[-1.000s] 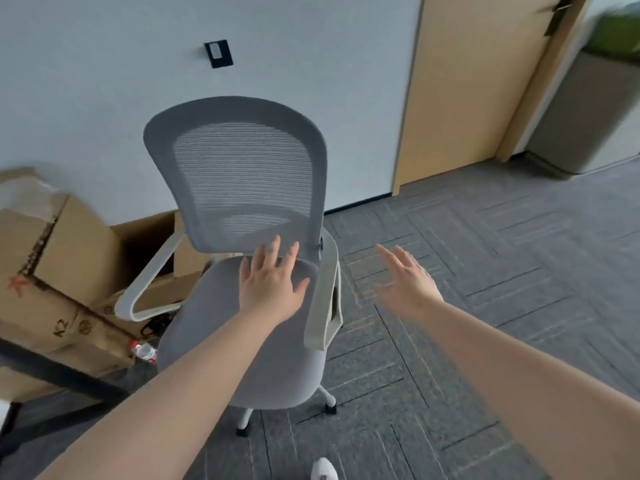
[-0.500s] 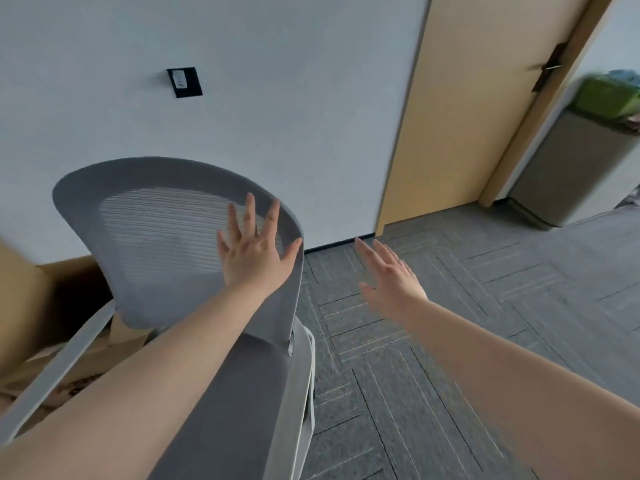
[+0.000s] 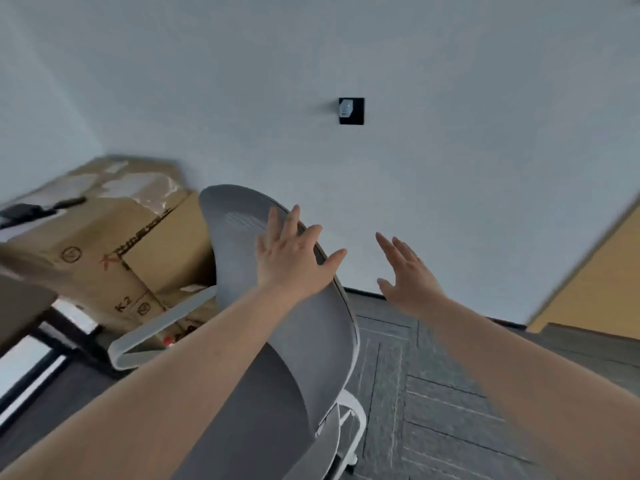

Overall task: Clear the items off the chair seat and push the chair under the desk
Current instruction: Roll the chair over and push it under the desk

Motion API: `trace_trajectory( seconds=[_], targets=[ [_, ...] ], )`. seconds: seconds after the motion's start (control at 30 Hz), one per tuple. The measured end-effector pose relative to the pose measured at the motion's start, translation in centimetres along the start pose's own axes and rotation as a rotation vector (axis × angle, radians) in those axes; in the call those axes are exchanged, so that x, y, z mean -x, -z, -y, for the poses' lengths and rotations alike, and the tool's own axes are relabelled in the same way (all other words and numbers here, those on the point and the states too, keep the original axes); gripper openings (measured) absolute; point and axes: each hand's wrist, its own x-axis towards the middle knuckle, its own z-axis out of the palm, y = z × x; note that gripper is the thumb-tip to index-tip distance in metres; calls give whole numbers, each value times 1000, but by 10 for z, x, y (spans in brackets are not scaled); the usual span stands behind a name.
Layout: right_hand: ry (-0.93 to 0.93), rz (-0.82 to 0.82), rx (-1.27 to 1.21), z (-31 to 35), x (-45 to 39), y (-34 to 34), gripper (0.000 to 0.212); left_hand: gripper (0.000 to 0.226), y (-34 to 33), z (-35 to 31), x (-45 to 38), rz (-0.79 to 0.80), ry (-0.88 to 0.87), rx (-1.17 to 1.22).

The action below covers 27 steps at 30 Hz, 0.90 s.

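The grey mesh office chair (image 3: 239, 251) with white armrests stands in front of me, its backrest turned edge-on to the view. My left hand (image 3: 291, 258) lies flat and open over the upper right edge of the backrest, fingers spread. My right hand (image 3: 408, 275) hovers open in the air just right of the backrest, apart from it, with the wall behind. The grey seat (image 3: 256, 410) shows nothing lying on its visible part; my left forearm covers much of it. The left armrest (image 3: 156, 327) sticks out toward the boxes.
Stacked cardboard boxes (image 3: 114, 247) stand against the wall left of the chair. A desk edge with dark frame (image 3: 31, 306) is at the far left. Grey carpet tiles (image 3: 433, 393) lie to the right, a wooden door (image 3: 595, 285) at the far right, a black wall switch (image 3: 351, 111) above.
The view has swung left and tilted. My left hand rose from the seat to the backrest's top edge, and the chair has turned edge-on. My right hand stays open beside it.
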Motion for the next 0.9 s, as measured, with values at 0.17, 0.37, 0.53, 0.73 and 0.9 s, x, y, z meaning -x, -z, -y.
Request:
trace_trajectory(
  seconds=[0.17, 0.37, 0.53, 0.73, 0.9],
  targets=[
    [249, 115, 19, 5, -56, 14, 83, 72, 7, -15, -2, 120, 215, 122],
    [394, 179, -13, 28, -109, 11, 84, 84, 9, -21, 0, 143, 336, 206],
    [478, 185, 3, 41, -139, 5, 87, 87, 3, -20, -2, 145, 298, 317],
    [632, 252, 25, 62, -167, 3, 94, 88, 11, -22, 12, 194, 296, 317],
    [858, 334, 26, 90, -191, 8, 91, 81, 21, -34, 40, 286, 362, 298]
  ],
)
